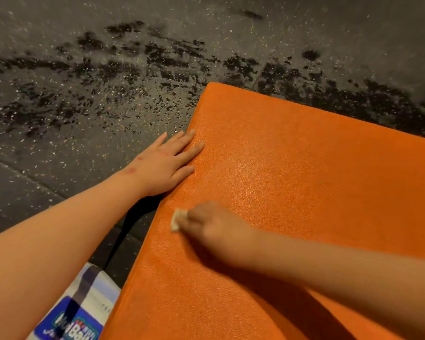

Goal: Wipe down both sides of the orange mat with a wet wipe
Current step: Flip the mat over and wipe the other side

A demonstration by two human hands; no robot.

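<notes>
One packet [77, 312] lies nearest, on the floor [59, 148] just beside the left edge of the orange mat [304, 173]. Its white and blue printed face is up and the left forearm partly covers it. Whether it is open, and what it holds, cannot be told.

The orange mat lies flat on the floor and fills the right half of the view, with one corner pointing away.

The right hand [215, 233] rests on the mat near its left edge, blurred, its fingers curled and pinching a small folded wet wipe [176, 220] against the mat.

Farther along that edge, the left hand [166, 165] lies palm down, fingers [193, 149] straight and relaxed, their tips on the mat.

Beyond the far corner, the speckled grey floor carries dark blotches [157, 57].
</notes>
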